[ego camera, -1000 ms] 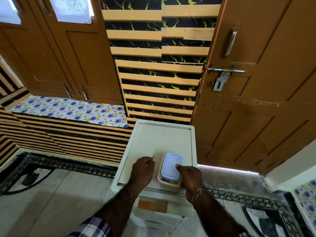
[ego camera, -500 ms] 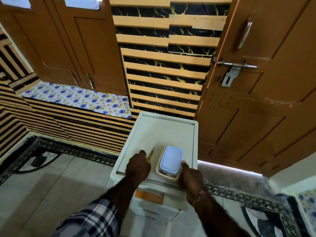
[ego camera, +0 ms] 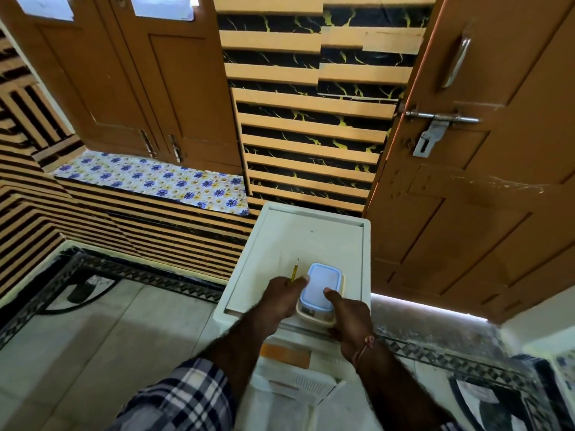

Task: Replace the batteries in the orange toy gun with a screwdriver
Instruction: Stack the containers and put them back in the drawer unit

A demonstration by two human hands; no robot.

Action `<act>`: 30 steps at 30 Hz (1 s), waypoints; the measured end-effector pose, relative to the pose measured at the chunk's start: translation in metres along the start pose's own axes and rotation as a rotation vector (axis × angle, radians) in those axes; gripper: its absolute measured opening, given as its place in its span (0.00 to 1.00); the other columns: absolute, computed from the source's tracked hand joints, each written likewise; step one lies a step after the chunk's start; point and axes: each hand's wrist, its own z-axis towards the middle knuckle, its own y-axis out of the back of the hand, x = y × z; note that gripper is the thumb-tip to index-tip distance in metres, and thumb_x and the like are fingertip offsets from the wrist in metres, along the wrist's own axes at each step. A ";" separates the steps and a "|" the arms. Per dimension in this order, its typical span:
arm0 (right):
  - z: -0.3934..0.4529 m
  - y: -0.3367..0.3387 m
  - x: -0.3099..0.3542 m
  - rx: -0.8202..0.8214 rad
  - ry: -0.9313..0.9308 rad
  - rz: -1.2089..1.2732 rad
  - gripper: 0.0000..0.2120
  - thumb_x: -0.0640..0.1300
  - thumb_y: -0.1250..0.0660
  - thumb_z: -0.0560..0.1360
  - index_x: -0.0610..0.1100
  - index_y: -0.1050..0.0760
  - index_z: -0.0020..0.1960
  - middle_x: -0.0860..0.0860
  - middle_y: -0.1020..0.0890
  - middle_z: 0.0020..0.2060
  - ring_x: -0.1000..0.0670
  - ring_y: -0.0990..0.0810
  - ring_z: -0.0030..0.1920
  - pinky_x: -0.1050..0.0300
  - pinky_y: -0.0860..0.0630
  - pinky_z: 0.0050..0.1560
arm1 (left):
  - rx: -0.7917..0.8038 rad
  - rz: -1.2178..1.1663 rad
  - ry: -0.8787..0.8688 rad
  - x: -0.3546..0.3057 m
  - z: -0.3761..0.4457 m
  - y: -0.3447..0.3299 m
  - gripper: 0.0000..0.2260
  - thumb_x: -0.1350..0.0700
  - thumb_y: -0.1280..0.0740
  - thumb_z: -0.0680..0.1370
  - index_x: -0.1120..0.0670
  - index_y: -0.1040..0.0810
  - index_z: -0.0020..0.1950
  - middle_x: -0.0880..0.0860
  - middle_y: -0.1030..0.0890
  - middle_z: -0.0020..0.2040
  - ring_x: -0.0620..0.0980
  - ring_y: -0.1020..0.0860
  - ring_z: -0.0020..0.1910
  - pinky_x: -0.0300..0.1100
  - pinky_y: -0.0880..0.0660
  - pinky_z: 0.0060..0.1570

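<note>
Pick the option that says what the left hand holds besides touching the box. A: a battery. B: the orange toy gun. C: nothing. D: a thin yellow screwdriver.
D: the left hand grips a thin yellow screwdriver, its tip pointing away beside the blue-lidded box on the white cabinet top.

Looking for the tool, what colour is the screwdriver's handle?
Yellow. The screwdriver shows best in the head view, held in the left hand.

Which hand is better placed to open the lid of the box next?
Probably the right hand: its thumb already lies on the lid and it holds nothing else. The left hand grips the screwdriver, so it only steadies the box.
</note>
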 end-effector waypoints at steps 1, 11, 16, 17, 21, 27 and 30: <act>-0.001 0.000 0.000 0.011 0.000 0.008 0.15 0.50 0.24 0.69 0.40 0.19 0.48 0.42 0.17 0.44 0.42 0.18 0.43 0.49 0.26 0.41 | 0.023 0.033 -0.033 0.000 -0.004 0.001 0.14 0.47 0.30 0.76 0.55 0.26 0.38 0.53 0.31 0.30 0.49 0.31 0.27 0.38 0.35 0.28; -0.039 -0.007 -0.007 0.121 -0.046 0.287 0.40 0.49 0.18 0.61 0.45 0.33 0.67 0.41 0.22 0.59 0.39 0.18 0.55 0.36 0.20 0.51 | 0.120 -0.072 -0.035 0.004 -0.033 0.026 0.18 0.43 0.31 0.76 0.58 0.19 0.52 0.54 0.20 0.39 0.51 0.23 0.36 0.41 0.27 0.34; -0.065 0.001 -0.024 0.323 -0.100 0.587 0.26 0.46 0.27 0.69 0.43 0.26 0.65 0.38 0.20 0.55 0.39 0.20 0.52 0.43 0.22 0.52 | 0.102 -0.489 0.137 0.013 -0.047 0.051 0.10 0.60 0.40 0.82 0.62 0.21 0.57 0.58 0.24 0.39 0.53 0.24 0.34 0.43 0.26 0.33; -0.073 0.002 -0.029 0.339 -0.090 0.609 0.26 0.46 0.28 0.69 0.43 0.27 0.66 0.38 0.21 0.55 0.38 0.20 0.52 0.43 0.22 0.52 | 0.106 -0.489 0.140 0.018 -0.052 0.057 0.11 0.61 0.42 0.82 0.62 0.21 0.58 0.60 0.24 0.41 0.54 0.23 0.35 0.43 0.24 0.33; -0.095 0.004 -0.040 0.280 -0.078 0.573 0.26 0.45 0.29 0.71 0.43 0.28 0.67 0.38 0.22 0.55 0.39 0.20 0.51 0.46 0.20 0.45 | 0.105 -0.419 0.111 0.030 -0.062 0.068 0.12 0.63 0.43 0.82 0.61 0.20 0.57 0.63 0.22 0.45 0.57 0.20 0.41 0.50 0.19 0.42; -0.160 0.013 -0.081 0.254 -0.103 0.368 0.27 0.44 0.25 0.60 0.46 0.24 0.59 0.41 0.18 0.50 0.40 0.20 0.48 0.43 0.22 0.46 | 0.218 -0.314 0.084 0.076 -0.100 0.088 0.10 0.64 0.41 0.80 0.62 0.21 0.57 0.60 0.23 0.37 0.55 0.22 0.32 0.41 0.27 0.30; -0.183 0.018 -0.112 0.233 -0.236 0.378 0.14 0.38 0.28 0.66 0.42 0.22 0.52 0.38 0.19 0.42 0.37 0.20 0.43 0.41 0.24 0.47 | 0.250 -0.285 0.151 0.118 -0.119 0.096 0.09 0.64 0.39 0.80 0.64 0.23 0.56 0.59 0.24 0.34 0.56 0.21 0.32 0.43 0.25 0.32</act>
